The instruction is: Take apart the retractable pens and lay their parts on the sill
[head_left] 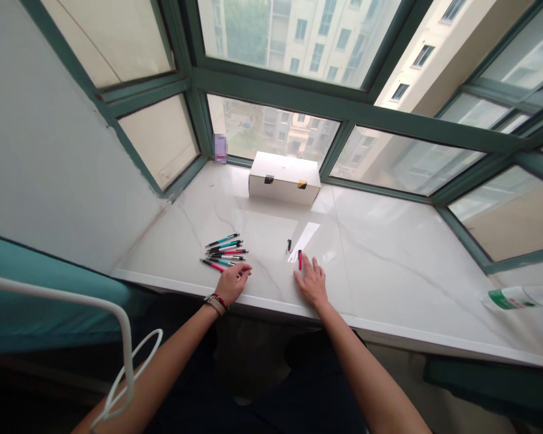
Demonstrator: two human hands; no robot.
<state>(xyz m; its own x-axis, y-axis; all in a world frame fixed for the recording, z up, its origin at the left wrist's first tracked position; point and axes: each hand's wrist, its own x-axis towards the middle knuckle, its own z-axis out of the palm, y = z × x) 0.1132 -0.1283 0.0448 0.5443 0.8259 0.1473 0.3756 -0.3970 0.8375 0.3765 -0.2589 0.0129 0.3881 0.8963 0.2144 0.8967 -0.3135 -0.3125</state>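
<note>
A loose bunch of several pens (225, 251), blue and pink, lies on the white marble sill (389, 265). My left hand (232, 281) rests just below the bunch, its fingers curled and touching the nearest pen. My right hand (312, 281) lies flat on the sill with fingers spread, holding nothing. Just beyond its fingertips lies a short red pen part (300, 259). A small dark piece (289, 245) lies a little farther back.
A white box (284, 177) stands at the back of the sill against the green-framed window. A plastic bottle (511, 298) lies at the right edge. A white cable and rail (127, 355) cross the lower left, beside a teal cushion (36, 289).
</note>
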